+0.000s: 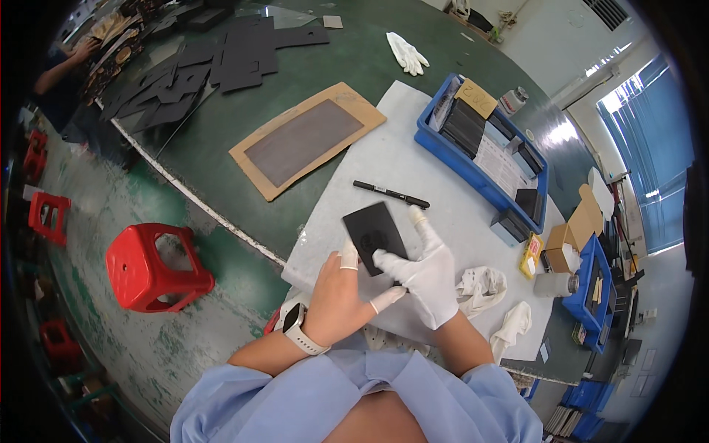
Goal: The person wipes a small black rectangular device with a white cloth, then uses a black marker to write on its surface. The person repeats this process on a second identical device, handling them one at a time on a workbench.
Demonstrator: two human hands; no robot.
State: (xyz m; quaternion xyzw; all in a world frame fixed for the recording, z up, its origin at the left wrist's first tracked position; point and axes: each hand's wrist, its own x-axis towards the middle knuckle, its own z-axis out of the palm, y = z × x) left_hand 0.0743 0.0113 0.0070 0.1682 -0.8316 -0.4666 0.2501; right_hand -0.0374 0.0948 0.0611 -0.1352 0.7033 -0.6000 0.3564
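A thin black rectangular plate is tilted in front of me, over the white sheet. My left hand wears finger cots on its index finger and thumb. That index finger touches the plate's left edge, and the thumb stretches toward my other hand; the remaining fingers are mostly hidden. My right hand, in a white glove, presses its thumb on the plate's face while the index finger points up beside the right edge. A faint dark round mark shows near the thumb. Beyond the plate lies a black marker pen.
A blue tray holds black pieces and papers. Right of my hands lie crumpled white gloves and a clear bottle. A cardboard-framed dark panel and black sheets cover the far left table. A red stool stands left.
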